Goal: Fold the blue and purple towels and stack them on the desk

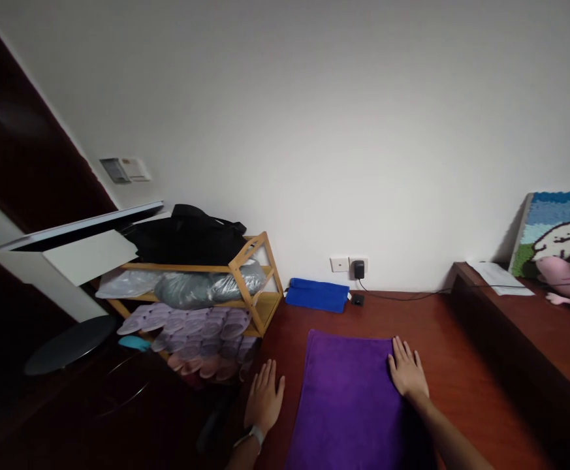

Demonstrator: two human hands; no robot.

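A purple cloth (348,398) lies spread flat on the reddish-brown wooden table (451,365). My right hand (409,373) rests palm down at the cloth's right edge, fingers stretched out and the fingertips near its far corner. To the left of the cloth, my left hand (265,399) is over the table's left edge, palm down with its fingers extended, apart from the cloth. A watch or band circles my left wrist. Farther back, a folded blue cloth (316,295) lies against the wall. Neither hand holds anything.
A wooden rack (260,287) stands left of the table, with slippers (191,323), plastic-wrapped items and a black bag (187,238). A black charger (359,269) is plugged into the wall, its cable running right. On a raised ledge sit paper (500,277), a pink plush toy (566,281) and a picture (559,228).
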